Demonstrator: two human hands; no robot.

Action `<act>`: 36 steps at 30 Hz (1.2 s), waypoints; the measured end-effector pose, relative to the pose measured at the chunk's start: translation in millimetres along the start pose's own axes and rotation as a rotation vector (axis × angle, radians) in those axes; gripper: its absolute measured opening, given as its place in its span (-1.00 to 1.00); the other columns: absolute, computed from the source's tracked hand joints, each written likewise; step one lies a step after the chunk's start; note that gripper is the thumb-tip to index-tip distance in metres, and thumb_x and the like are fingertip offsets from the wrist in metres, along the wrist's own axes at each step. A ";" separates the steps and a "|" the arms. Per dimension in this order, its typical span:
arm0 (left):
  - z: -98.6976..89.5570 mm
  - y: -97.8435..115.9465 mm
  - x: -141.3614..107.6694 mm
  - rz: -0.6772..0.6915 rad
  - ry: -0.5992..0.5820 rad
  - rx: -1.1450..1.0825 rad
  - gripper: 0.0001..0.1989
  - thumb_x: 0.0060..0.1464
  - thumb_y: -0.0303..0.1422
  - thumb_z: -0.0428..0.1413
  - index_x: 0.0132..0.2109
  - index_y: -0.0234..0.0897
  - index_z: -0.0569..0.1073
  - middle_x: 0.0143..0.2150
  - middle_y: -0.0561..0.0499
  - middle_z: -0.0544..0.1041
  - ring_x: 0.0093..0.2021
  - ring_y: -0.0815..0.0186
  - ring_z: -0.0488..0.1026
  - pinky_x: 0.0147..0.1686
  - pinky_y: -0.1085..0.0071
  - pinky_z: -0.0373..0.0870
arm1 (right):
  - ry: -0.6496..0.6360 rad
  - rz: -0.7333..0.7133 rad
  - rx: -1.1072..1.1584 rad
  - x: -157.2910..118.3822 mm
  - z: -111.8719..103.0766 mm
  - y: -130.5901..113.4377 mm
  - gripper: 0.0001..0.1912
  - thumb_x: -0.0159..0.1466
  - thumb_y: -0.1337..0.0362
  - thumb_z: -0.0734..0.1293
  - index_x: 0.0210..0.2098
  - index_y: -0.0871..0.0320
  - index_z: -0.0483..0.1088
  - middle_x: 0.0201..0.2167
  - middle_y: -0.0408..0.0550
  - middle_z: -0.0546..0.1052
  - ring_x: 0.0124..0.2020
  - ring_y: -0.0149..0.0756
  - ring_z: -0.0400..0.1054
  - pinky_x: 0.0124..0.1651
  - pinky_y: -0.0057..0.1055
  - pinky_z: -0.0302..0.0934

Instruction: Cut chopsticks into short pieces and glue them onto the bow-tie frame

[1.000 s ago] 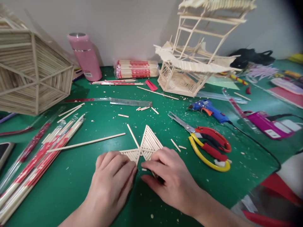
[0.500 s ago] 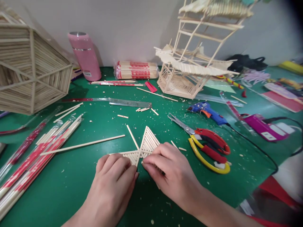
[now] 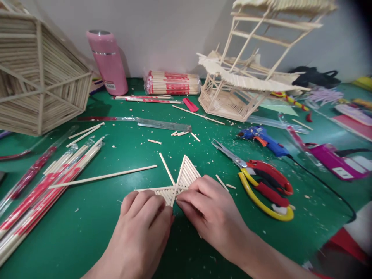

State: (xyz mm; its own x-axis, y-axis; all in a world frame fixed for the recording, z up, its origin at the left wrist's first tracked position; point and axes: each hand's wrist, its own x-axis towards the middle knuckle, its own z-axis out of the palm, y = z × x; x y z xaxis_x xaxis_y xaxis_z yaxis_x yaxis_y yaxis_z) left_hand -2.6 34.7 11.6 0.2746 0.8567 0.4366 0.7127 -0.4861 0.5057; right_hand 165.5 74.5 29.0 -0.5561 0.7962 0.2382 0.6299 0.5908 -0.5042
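A small frame of crossed wooden sticks (image 3: 186, 174), with triangles filled by rows of short sticks, lies on the green table at front centre. My left hand (image 3: 142, 228) is closed over its near left part; the fingertips are mostly hidden. On the right, my right hand (image 3: 213, 213) pinches the frame's near right side, close to the crossing, its fingers curled. Whether a separate short piece sits in that pinch is hidden. Left of the frame lies a long loose stick (image 3: 104, 176). Scissors (image 3: 258, 178) with red and yellow handles rest to the right.
A blue glue gun (image 3: 263, 140) with a black cord lies beyond the scissors. Behind stand a stick-built pavilion model (image 3: 232, 85), a pink flask (image 3: 107, 64) and a wrapped chopstick bundle (image 3: 174, 83). A polygonal stick panel (image 3: 43, 77) and wrapped chopsticks (image 3: 52, 193) occupy the left.
The head view has shifted slightly, so most things appear a little farther right. Both hands remain on the stick frame with almost the same hold.
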 end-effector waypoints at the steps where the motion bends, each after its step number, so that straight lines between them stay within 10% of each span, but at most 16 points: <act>1: 0.2 -0.3 0.1 0.004 0.005 0.004 -0.80 0.12 -0.50 -0.08 -0.29 -0.25 0.44 -0.38 0.04 0.44 -0.30 0.30 0.27 -0.23 0.30 0.13 | -0.004 0.003 -0.002 0.5 -0.4 -0.4 -0.85 0.23 0.37 0.22 -0.40 0.16 0.41 -0.47 -0.10 0.37 -0.39 -0.32 0.17 -0.36 -0.36 0.01; 13: 1.2 -0.5 -0.2 0.012 0.007 0.017 -0.78 0.13 -0.49 -0.09 -0.31 -0.25 0.44 -0.40 0.04 0.44 -0.33 0.31 0.28 -0.25 0.30 0.13 | -0.196 0.047 -0.127 5.5 -1.9 -6.0 -0.78 0.26 0.41 0.12 -0.46 0.16 0.31 -0.46 -0.08 0.31 -0.40 -0.30 0.15 -0.38 -0.35 0.07; 36: -3.6 1.5 -1.5 -0.025 -0.038 0.107 -0.77 0.16 -0.47 -0.10 -0.26 -0.19 0.45 -0.37 0.07 0.47 -0.25 0.30 0.31 -0.12 0.28 0.14 | -0.077 0.024 0.005 3.0 -3.8 0.8 -0.89 0.25 0.38 0.18 -0.28 0.16 0.33 -0.38 -0.06 0.35 -0.35 -0.30 0.23 -0.35 -0.37 0.18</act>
State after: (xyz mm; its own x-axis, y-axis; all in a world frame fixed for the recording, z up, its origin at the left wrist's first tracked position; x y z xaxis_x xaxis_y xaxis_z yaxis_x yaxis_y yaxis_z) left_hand -4.3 32.1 14.4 0.2792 0.8751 0.3953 0.7835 -0.4456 0.4330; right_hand 166.5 77.9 32.5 -0.5812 0.7976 0.1616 0.6407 0.5709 -0.5134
